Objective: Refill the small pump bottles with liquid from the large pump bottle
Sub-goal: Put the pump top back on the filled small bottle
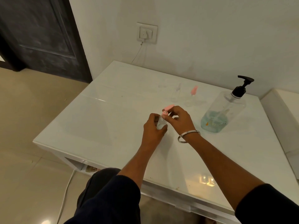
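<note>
The small clear pump bottle [160, 122] stands nearly upright near mid-desk, pink pump head [167, 109] uppermost with its nozzle pointing right. The left hand [153, 131] grips its body; the right hand [179, 119] pinches the pump collar. Two more small bottles [192, 98] stand behind, the large pump bottle [224, 110] to the right on the white desk [103, 126]. No readable labels.

I see a glossy white table [100, 130] with a glass-like top standing against the pale wall. On its right side stands a large clear plastic pump bottle [224, 110] with a black pump head and a little blue liquid at the bottom. Behind the middle, two small clear bottles stand near each other: one with a pink pump [193, 97], one with a clear top [177, 93].
</note>
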